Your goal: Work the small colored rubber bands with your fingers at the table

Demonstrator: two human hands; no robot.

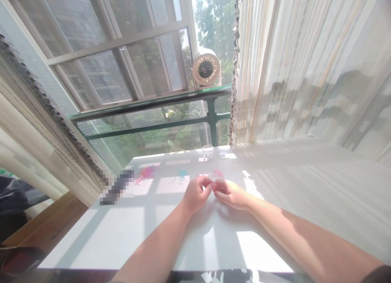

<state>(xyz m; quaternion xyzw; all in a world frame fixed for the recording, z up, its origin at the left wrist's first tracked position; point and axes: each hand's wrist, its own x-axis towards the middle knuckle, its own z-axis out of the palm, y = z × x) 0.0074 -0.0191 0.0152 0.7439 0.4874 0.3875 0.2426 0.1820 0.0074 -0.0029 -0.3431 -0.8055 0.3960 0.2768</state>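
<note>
Over the sunlit white table [122,234] the left hand [195,195] and right hand [232,194] meet, fingertips pinched narrowly on what looks like a tiny pink rubber band [214,186] between them, likely light, soft and stretchy, best held by its loop.

front table [122,234]: open | far edge: jar [208,151], lid [224,155], band piles [146,174] | left: dark object [117,187] | right: curtain [305,91]

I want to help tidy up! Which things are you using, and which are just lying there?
In use: left hand, right hand, pink bit pinched between them, pink bands, blue bands.
Lying about: clear jar, lid, fan, curtain.
</note>
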